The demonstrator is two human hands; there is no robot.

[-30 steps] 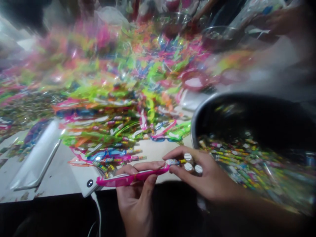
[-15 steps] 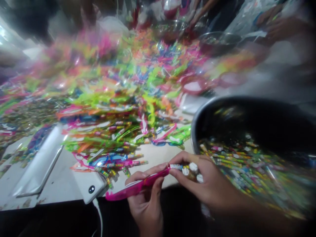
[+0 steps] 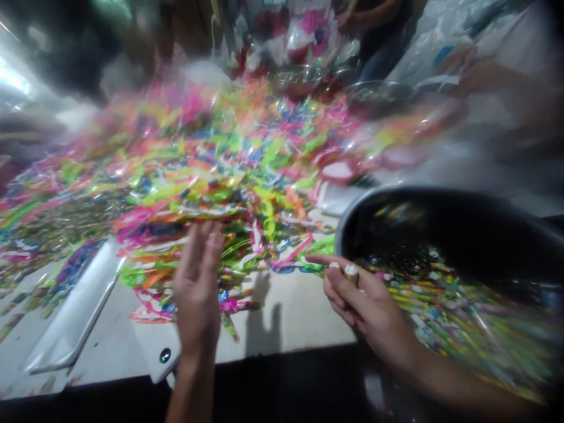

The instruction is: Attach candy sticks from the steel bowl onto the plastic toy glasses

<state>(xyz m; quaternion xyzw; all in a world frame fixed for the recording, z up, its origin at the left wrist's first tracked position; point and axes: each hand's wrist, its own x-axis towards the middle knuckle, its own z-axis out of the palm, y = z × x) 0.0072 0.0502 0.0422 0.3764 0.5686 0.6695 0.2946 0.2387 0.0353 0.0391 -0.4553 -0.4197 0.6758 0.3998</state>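
My left hand reaches up over the near pile of bright plastic toy glasses, its fingers stretched out; no object shows in it. To the right, above the bare tabletop, my right hand is curled round several small tubes with white caps, mostly hidden by the fingers. Its index finger points left, towards a pair of pink and blue glasses on the table. Beside that hand stands a large metal bowl with many small colourful tubes in it.
A white power bank with a cable lies at the table's front edge, partly behind my left forearm. A clear plastic packet lies further left. Blurred heaps of coloured plastic fill the back, with other people's arms beyond.
The pink plastic piece that both hands held has left them. My left hand has moved up and left to the pile. My right hand has drawn slightly right, still with the tubes.
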